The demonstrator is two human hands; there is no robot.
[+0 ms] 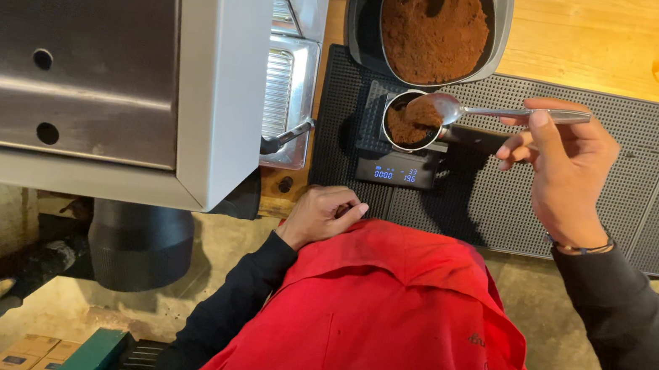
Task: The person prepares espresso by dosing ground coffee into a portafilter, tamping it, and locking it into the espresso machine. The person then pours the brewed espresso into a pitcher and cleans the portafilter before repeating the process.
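Observation:
My right hand grips a metal spoon by its handle. The spoon's bowl carries ground coffee and hovers over the round metal filter basket, which is partly filled with grounds. That basket rests on a small black digital scale with a lit blue display. Behind it stands a metal container full of brown ground coffee. My left hand rests curled on the front edge of the counter, holding nothing, just above my red apron.
A black dotted rubber mat covers the wooden counter. A large steel espresso machine fills the left side, with its drip tray beside the mat. A dark bin and boxes sit on the floor below.

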